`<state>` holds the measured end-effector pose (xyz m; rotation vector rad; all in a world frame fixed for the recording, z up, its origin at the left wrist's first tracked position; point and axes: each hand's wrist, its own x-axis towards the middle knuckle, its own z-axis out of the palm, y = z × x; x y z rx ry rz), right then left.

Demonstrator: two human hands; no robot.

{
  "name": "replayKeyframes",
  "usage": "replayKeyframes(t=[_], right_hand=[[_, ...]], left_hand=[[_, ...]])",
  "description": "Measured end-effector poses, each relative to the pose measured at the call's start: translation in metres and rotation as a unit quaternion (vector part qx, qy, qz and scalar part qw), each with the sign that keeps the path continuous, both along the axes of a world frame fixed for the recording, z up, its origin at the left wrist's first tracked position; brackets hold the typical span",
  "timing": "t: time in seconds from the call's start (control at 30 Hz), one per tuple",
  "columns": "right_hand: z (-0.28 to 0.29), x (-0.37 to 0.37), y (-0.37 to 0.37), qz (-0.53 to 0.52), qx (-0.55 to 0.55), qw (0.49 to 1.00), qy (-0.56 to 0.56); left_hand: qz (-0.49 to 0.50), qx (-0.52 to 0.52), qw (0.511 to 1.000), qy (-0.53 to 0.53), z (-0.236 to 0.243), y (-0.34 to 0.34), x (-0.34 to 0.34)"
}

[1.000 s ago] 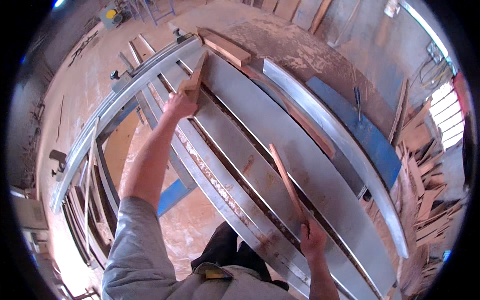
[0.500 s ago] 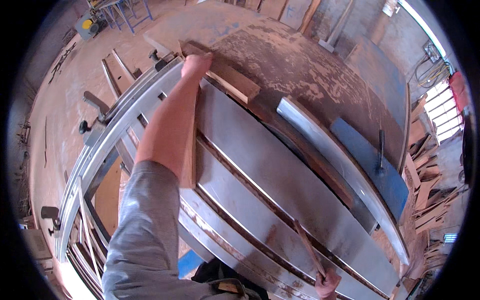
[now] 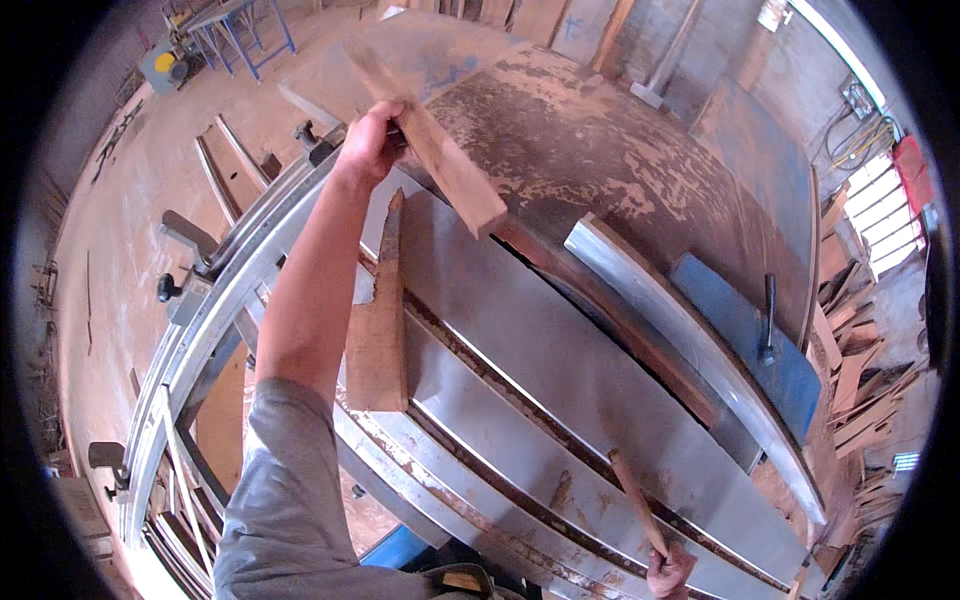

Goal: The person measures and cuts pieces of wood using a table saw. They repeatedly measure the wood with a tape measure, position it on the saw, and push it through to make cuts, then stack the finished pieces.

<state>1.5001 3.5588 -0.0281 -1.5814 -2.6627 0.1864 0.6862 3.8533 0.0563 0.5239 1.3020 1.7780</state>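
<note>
My left hand (image 3: 375,140) is closed on a wooden board (image 3: 455,180), raised at a slant over the far edge of the slotted metal table (image 3: 480,310). Just below it, a notched wooden piece (image 3: 375,365) lies across the table's slots. My right hand (image 3: 670,570), low at the right, grips a thin wooden stick (image 3: 630,485) that slants over the metal surface.
Beyond the slots are a curved-looking aluminium fence (image 3: 680,330), a blue plate (image 3: 780,390) with a black handle and a dusty board (image 3: 640,150). Clamps (image 3: 170,285) line the left rail. Scrap wood (image 3: 860,380) is piled at the right, a blue-legged stand (image 3: 240,35) farther back.
My left hand has left the notched piece and taken hold of the board at the far edge, raising it. The notched piece now lies nearer. My right hand and stick have moved lower and rightward.
</note>
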Motion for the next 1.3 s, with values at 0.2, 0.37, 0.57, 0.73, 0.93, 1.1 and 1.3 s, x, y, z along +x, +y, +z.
replayKeyframes(t=[0.2, 0.37, 0.57, 0.73, 0.93, 1.1, 1.3], right_hand=[[0.001, -0.016, 0.002, -0.051, 0.016, 0.992, 0.112], [0.033, -0.029, 0.014, -0.129, -0.124, 0.983, 0.03], [0.052, 0.103, -0.047, -0.165, -0.166, 0.967, 0.1], [0.069, 0.264, -0.139, -0.293, -0.059, 0.943, 0.146], [0.055, 0.37, -0.181, -0.39, 0.004, 0.91, 0.143], [0.049, 0.406, -0.197, -0.425, 0.017, 0.895, 0.135], [0.044, 0.452, -0.193, -0.295, 0.018, 0.944, 0.143]], left_hand=[[-0.248, 0.318, 0.886, -0.228, 0.053, -0.113, 0.108], [-0.227, 0.291, 0.891, -0.263, 0.051, -0.216, 0.24], [-0.184, 0.074, 0.971, -0.137, 0.041, -0.354, 0.431], [-0.16, -0.046, 0.986, 0.011, 0.034, -0.392, 0.569], [-0.239, -0.07, 0.968, 0.001, -0.006, -0.37, 0.674], [-0.234, -0.083, 0.969, -0.005, -0.032, -0.358, 0.748], [-0.25, -0.121, 0.957, -0.076, -0.033, -0.378, 0.823]])
